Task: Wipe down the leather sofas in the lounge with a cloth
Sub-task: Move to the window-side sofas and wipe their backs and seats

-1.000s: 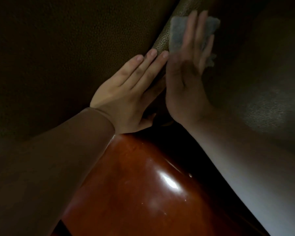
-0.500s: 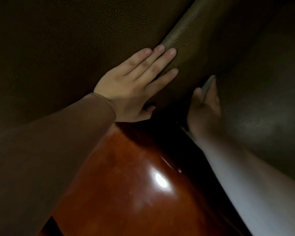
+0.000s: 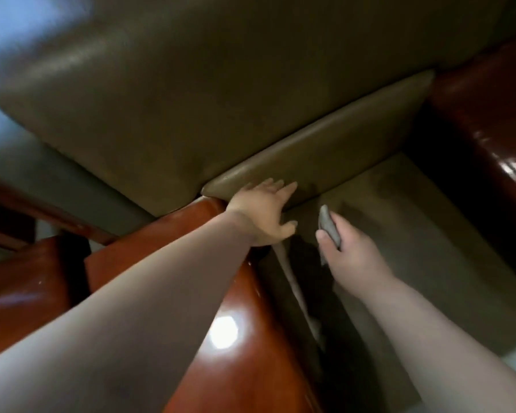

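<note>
Nearest to us, a glossy wooden armrest (image 3: 236,308) runs up the middle of the view, a bright light reflection on its top. Beside it, a dark gap (image 3: 313,281) separates the armrest from the seat cushion (image 3: 399,248) of the leather sofa. Our right hand (image 3: 352,251) hovers at the mouth of this gap, fingers and thumb curled round a folded grey cloth (image 3: 328,226), whose tip points up toward the back of the seat; whether the cloth touches the leather we cannot tell. Our left hand (image 3: 262,213) lies with fingers straight and spread, palm pressed on the low leather pad (image 3: 325,156) where seat and backrest meet, holding nothing. Beyond rises the large backrest cushion (image 3: 191,84), and at far right a second wooden armrest (image 3: 489,114).

We judge the step in hand to be wiping the seat's edge and crevice. To do it well, we would keep the left hand bracing the pad so the seam stays open, lay the cloth flat instead of bunched, and draw it along the gap in one long stroke, then work outward across the seat in overlapping passes.
</note>
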`<control>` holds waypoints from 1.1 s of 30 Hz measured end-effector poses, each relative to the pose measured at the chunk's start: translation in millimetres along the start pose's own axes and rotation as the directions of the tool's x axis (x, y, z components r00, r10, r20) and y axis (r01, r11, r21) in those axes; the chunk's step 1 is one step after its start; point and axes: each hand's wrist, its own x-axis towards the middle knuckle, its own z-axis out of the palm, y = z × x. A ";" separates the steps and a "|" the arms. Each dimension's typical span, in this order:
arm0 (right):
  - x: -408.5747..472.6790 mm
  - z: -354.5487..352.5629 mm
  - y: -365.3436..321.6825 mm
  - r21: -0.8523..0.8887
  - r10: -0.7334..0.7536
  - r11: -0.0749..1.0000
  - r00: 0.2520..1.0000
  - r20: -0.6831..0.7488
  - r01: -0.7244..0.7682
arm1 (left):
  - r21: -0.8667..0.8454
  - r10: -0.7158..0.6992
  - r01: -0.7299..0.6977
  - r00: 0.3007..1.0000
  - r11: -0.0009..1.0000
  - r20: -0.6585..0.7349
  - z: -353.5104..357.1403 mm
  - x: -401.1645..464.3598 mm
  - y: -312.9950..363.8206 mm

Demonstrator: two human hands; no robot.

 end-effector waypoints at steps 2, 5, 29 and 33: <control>-20.7 -20.0 -6.0 -0.083 -0.008 0.997 0.999 -0.035 0.005 | -0.017 0.005 -0.005 1.000 1.000 -0.007 -16.6 -36.7 10.7; -50.1 -46.1 -16.9 -0.153 0.035 0.988 0.999 0.013 -0.033 | -0.126 -0.128 0.129 0.992 0.984 0.020 -29.3 -97.0 23.8; -362.0 -146.6 -41.2 -0.460 0.095 0.869 0.974 -0.203 -0.181 | -0.233 -0.034 0.062 0.992 0.971 0.122 -98.3 -330.1 179.2; -415.4 -163.4 -20.7 -0.438 0.137 0.862 0.949 -0.285 -0.256 | -0.144 -0.046 0.066 0.989 0.987 0.140 -101.2 -328.3 204.1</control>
